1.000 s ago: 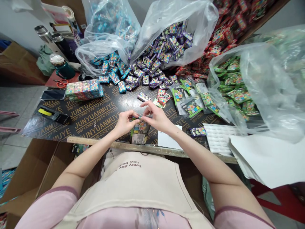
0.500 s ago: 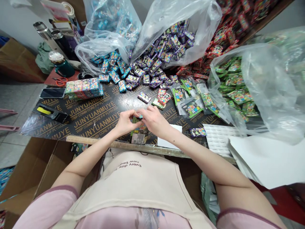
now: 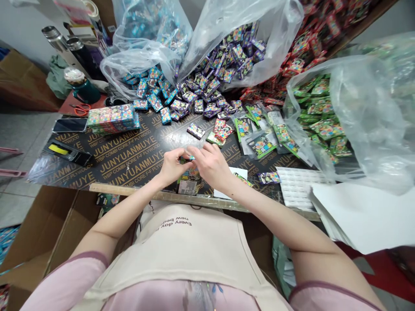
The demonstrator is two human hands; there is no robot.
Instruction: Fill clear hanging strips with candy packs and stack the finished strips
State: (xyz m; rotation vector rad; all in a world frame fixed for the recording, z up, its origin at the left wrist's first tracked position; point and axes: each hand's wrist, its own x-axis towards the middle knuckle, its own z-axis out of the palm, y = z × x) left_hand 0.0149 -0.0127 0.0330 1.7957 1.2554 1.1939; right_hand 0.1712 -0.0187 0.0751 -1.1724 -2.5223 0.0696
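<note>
My left hand (image 3: 174, 165) and my right hand (image 3: 210, 166) meet over the near edge of the table, fingertips pinched together. Between them shows a sliver of a small blue packet (image 3: 191, 158), mostly hidden by the fingers. Beneath my hands lies a dark printed pouch (image 3: 187, 187), partly covered. A green packet (image 3: 243, 179) lies by my right wrist, over a white sheet (image 3: 223, 192). Just beyond my fingers are a purple packet (image 3: 196, 131) and a few red and green packets (image 3: 220, 133).
Plastic bags hold blue packets (image 3: 154, 77), purple packets (image 3: 240, 54) and green packets (image 3: 324, 116); red packets (image 3: 301, 56) heap behind. Green-edged pouches (image 3: 262, 144) lie right of centre. Leftward are stacked boxes (image 3: 112, 117), a phone (image 3: 69, 125), a tape dispenser (image 3: 68, 152) and scissors (image 3: 80, 109).
A green packet now shows beside my right wrist on the white sheet, where none was visible before. My hands keep nearly the same place, with fingers slightly shifted around the blue packet.
</note>
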